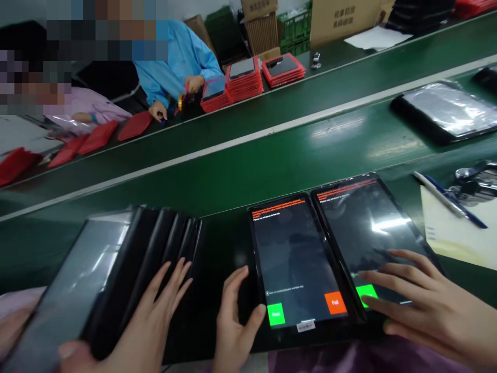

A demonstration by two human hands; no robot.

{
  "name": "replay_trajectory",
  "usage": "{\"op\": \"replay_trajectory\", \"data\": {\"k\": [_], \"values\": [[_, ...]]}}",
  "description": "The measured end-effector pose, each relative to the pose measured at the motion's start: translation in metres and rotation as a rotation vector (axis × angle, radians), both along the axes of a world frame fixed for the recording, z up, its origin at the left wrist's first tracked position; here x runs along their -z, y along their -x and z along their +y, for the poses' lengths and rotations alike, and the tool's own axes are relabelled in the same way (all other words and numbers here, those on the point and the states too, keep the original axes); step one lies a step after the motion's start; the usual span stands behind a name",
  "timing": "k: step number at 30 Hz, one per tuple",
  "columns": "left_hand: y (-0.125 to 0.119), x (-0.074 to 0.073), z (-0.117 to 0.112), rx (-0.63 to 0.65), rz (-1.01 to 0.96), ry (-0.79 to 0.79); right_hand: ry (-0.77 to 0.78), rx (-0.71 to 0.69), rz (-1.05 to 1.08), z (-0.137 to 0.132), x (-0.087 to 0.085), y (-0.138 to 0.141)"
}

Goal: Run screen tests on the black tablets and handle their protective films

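Two tablets lie side by side in front of me, their screens lit. On the left tablet [295, 259] a green Pass button and an orange Fail button show. My left hand [236, 316] is at that tablet's left edge, thumb and fingers apart, holding nothing. Over the lower part of the right tablet [361, 223] my right hand [423, 300] is spread, a finger at the green button; its other button is hidden by the hand. A co-worker's hands [149, 316] grip a leaning stack of black tablets [143, 259] to my left.
A pen [450, 199] lies on paper [446, 233] beside metal clips [481, 178] at right. Wrapped tablets [450, 111] sit on the green conveyor belt [217, 168]. Across it, people work near stacked red-framed tablets [244, 80]; cardboard boxes [341, 23] stand behind.
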State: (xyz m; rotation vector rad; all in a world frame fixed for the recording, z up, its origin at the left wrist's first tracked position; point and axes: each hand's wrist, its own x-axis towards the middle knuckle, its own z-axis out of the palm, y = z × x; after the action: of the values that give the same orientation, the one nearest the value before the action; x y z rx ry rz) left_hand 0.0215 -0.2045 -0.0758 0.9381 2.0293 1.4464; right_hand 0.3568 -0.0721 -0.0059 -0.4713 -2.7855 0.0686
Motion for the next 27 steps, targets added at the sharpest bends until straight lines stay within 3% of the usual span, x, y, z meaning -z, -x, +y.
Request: {"op": "replay_trajectory", "data": {"k": [4, 7, 9, 11, 14, 17, 21, 27], "values": [[0.026, -0.017, 0.057, 0.223, 0.221, -0.081, -0.011, 0.004, 0.061, 0.04, -0.008, 0.017], [0.034, -0.024, 0.11, 0.403, 0.377, -0.075, -0.069, 0.145, 0.064, 0.087, 0.0, 0.037], [0.032, -0.025, 0.131, 0.443, 0.471, -0.036, -0.11, 0.234, 0.01, 0.111, 0.008, 0.048], [0.03, -0.024, 0.132, 0.467, 0.555, -0.013, -0.123, 0.239, -0.003, 0.119, 0.013, 0.053], [0.03, -0.025, 0.108, 0.54, 0.667, -0.017, -0.058, 0.128, 0.031, 0.11, 0.011, 0.046], [0.038, -0.028, 0.089, 0.535, 0.795, -0.029, -0.007, 0.125, 0.071, 0.099, 0.004, 0.037], [0.047, -0.03, 0.104, 0.457, 0.923, 0.009, -0.089, 0.203, 0.094, 0.107, 0.007, 0.041], [0.047, -0.022, 0.126, 0.518, 1.052, 0.005, -0.134, 0.222, 0.012, 0.124, 0.02, 0.049]]}}
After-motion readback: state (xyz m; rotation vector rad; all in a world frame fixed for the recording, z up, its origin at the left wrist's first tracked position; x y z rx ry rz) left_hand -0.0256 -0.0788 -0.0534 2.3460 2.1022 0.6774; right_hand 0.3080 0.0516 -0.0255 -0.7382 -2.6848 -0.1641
